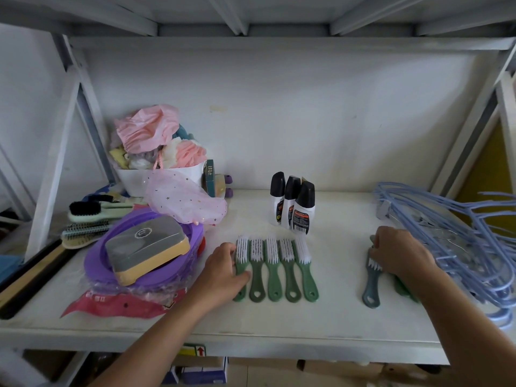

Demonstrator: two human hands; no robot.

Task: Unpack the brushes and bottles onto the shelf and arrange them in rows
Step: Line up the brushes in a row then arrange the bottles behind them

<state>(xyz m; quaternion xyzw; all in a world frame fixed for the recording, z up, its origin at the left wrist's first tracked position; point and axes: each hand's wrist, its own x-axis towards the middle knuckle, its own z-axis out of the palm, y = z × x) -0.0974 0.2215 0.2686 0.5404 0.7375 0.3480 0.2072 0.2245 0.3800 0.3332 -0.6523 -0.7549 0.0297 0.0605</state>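
Several green-handled brushes [279, 268] with white bristles lie side by side in a row on the white shelf [335, 317]. My left hand [223, 270] holds the leftmost one, thumb across its handle. Behind the row stand three white bottles [291, 205] with black caps. To the right, my right hand [399, 255] lies curled over a loose bunch of brushes: a grey-blue brush [370, 286] and at least one green brush [402, 287], mostly hidden under the hand.
A heap of blue hangers [460, 241] fills the shelf's right end, touching my right wrist. On the left are stacked purple basins [103, 263] with a soap box, a white tub [156, 177] of bath puffs, a pink cap and other brushes [83, 222].
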